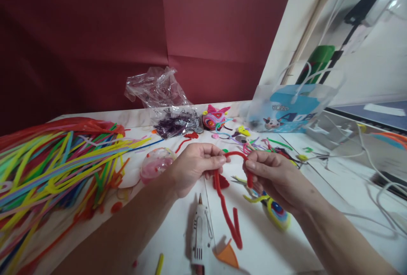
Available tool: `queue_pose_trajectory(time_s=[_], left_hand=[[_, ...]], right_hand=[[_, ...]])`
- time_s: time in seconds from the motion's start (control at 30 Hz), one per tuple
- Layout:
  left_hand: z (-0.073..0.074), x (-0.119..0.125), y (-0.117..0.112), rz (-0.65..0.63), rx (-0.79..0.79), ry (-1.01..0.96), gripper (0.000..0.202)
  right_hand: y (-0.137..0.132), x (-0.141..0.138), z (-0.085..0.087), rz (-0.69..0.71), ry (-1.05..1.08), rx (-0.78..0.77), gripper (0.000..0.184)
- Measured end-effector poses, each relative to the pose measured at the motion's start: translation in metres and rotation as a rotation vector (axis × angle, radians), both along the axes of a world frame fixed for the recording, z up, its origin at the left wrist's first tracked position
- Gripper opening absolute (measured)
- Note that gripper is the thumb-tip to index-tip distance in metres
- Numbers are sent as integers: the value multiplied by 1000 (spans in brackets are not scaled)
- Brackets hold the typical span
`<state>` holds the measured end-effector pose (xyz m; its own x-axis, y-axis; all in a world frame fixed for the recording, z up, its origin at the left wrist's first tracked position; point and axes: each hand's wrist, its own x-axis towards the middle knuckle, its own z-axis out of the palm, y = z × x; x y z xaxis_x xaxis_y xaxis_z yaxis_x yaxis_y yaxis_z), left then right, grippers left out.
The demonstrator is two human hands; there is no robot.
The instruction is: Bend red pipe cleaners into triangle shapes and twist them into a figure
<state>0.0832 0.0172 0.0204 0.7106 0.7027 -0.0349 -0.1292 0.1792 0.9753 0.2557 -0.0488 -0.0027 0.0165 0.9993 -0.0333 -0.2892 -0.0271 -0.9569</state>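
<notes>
Between my two hands runs a red pipe cleaner (225, 207), arched at the top, with a long tail hanging down to a sharp bend. My left hand (200, 162) pinches it left of the arch. My right hand (270, 166) grips it on the other side, where a short end points down. Under the hands lie a dark red piece (221, 181) and scissors (243, 180), partly hidden by the pipe cleaner and my right hand. A yellow piece with a blue and red eye (280, 213) rests below my right hand. Nearer to me is a white glue gun (200, 228), nozzle pointing away.
Many coloured pipe cleaners (57, 173) are heaped on the left. A clear bag with dark purple strands (174, 124) and a pink craft head (215, 118) stand at the back. A blue and white carrier bag (286, 109) and white cables (378, 173) are on the right.
</notes>
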Motion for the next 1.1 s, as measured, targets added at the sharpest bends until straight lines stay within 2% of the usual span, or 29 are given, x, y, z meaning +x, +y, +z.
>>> queue_pose_trajectory(time_s=[0.3,0.57,0.73,0.9,1.1], left_hand=[[-3,3,-2,53,-12,-55,8],[-5,5,-3,69,59,-40,5],[-4,5,-4,49,31,-34,11],[-3,6,-6,11,39,3,7],[-5,2,0,7,92,36,14]], right_hand=[[0,0,-3,120,0,32,17],[0,-8,-1,103,39,47,16],[-2,-9,-2,121,30,67,17],[-2,-10,-4,130,21,58,18],[2,-5,-6,46,46,57,20]])
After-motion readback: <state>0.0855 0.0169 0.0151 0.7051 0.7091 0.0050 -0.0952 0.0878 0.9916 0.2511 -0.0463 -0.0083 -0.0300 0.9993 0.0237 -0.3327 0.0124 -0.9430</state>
